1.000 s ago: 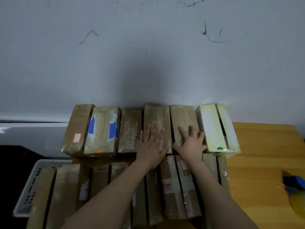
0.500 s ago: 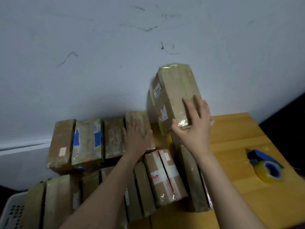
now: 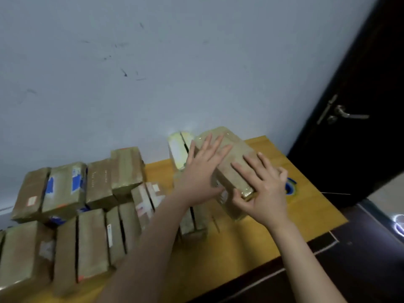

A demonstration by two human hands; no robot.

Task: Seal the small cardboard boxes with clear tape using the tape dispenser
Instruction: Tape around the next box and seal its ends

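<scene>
While both hands are on it, box point(image 3: 231, 158) sits skewed over the worktop point(image 3: 240, 241); can't tell if its underside rests on the surface or is raised. It is brown and wrapped in glossy clear tape. Left hand point(image 3: 196, 178) lies flat on the box's left top edge, fingers point(image 3: 204, 147) straight and spread, pointing to its far end, curled round nothing. Right hand point(image 3: 266, 193) grips the box's near end: fingers point(image 3: 242, 171) are splayed across the top face, and the thumb point(image 3: 239, 199) is hooked under the near corner, so that corner sits between thumb and fingers. The middle and far half of the box's top show bare between the two sets of fingers. Dispenser point(image 3: 291, 189), blue with a yellowish roll, is just right of the box, mostly hidden behind the right hand. Pale box point(image 3: 178, 149) stands just left of the box's far end. Other boxes point(image 3: 91, 237) lie in two rows well left of the box. Dark door point(image 3: 360, 84) is right of the box.
</scene>
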